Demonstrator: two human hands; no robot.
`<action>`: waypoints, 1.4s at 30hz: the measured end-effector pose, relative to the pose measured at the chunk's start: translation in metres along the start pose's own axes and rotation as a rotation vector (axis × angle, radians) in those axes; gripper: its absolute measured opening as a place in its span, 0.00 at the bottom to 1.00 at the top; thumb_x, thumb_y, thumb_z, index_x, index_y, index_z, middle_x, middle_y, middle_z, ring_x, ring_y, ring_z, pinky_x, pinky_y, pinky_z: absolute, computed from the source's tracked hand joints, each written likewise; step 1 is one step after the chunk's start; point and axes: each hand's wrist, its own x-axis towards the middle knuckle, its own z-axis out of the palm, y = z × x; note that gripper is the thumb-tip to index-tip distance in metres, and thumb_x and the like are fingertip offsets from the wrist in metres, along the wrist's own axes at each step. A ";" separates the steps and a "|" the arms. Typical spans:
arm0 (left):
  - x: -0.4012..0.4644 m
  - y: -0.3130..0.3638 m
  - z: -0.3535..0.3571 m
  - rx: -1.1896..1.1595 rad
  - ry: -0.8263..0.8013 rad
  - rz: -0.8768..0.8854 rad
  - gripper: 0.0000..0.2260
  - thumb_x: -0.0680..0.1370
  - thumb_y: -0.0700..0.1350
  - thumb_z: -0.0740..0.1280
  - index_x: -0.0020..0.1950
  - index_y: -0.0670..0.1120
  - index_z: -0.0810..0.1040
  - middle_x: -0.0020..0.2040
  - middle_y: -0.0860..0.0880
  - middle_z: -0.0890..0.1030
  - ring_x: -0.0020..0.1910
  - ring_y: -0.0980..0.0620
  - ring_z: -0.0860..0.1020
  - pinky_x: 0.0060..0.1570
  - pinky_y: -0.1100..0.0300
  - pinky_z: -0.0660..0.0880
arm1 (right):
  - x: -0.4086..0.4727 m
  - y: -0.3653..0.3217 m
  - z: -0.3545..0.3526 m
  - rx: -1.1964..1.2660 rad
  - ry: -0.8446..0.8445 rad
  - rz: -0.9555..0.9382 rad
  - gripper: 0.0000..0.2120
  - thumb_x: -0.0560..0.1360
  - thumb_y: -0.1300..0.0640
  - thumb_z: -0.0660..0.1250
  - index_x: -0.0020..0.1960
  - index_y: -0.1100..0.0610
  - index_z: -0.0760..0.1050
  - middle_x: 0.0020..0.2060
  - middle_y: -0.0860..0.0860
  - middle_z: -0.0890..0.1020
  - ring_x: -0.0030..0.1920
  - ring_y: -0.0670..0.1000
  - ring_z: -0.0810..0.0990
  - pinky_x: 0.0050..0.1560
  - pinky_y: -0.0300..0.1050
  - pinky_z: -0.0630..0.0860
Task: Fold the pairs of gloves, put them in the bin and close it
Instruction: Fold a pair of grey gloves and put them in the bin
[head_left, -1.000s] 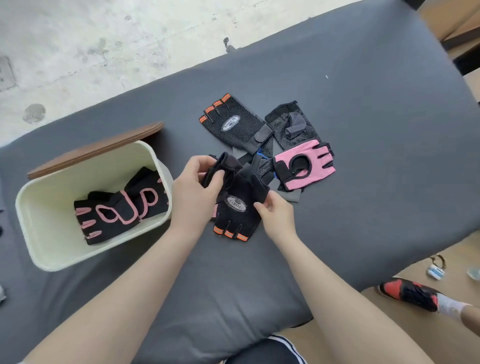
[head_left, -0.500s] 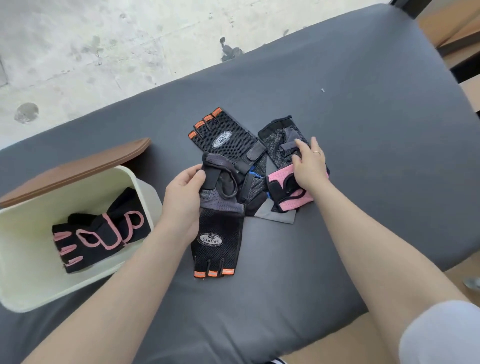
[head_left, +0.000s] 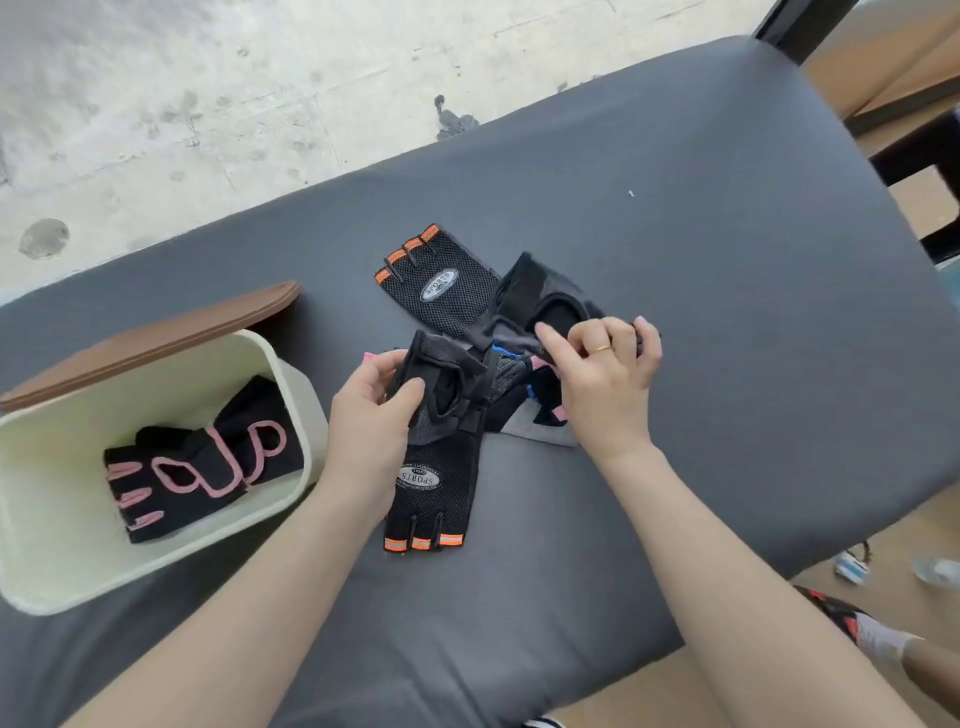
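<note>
The near orange glove (head_left: 431, 467) lies on the table (head_left: 727, 364), long axis toward the person, its cuff pinched in the left hand (head_left: 369, 410), while its mate (head_left: 441, 283) lies beyond, nearer the right hand (head_left: 605, 374), whose grip closes on the black glove (head_left: 545, 306).

Your two forearms are bare up to the lower edge of the picture; no sleeve covers them, and no watch or bracelet is on the wrists; your left hand (head_left: 371, 410) wears nothing; your right hand (head_left: 602, 387) wears one thin gold ring (head_left: 602, 348) — it is a plain band on one finger; the nails are short, and one nail of your left hand looks pink.
</note>
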 end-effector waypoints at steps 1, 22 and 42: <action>-0.008 -0.006 -0.002 0.026 0.001 0.027 0.15 0.76 0.32 0.62 0.45 0.53 0.77 0.48 0.49 0.81 0.48 0.51 0.79 0.54 0.55 0.76 | -0.022 -0.003 -0.006 -0.016 -0.031 -0.087 0.20 0.64 0.66 0.62 0.52 0.51 0.80 0.37 0.51 0.78 0.46 0.53 0.69 0.58 0.52 0.61; -0.061 -0.156 -0.080 1.298 -0.386 0.389 0.22 0.75 0.35 0.61 0.69 0.43 0.68 0.74 0.44 0.62 0.74 0.40 0.58 0.71 0.48 0.58 | -0.134 -0.063 -0.046 0.424 -0.859 0.378 0.21 0.77 0.66 0.54 0.69 0.58 0.65 0.70 0.52 0.67 0.66 0.57 0.65 0.65 0.50 0.65; -0.054 -0.158 -0.100 1.333 -0.290 0.434 0.15 0.63 0.33 0.72 0.49 0.40 0.79 0.60 0.35 0.75 0.53 0.33 0.76 0.47 0.45 0.74 | -0.180 -0.105 -0.039 0.000 -0.963 0.499 0.35 0.62 0.38 0.72 0.59 0.59 0.68 0.62 0.57 0.70 0.64 0.60 0.66 0.70 0.59 0.55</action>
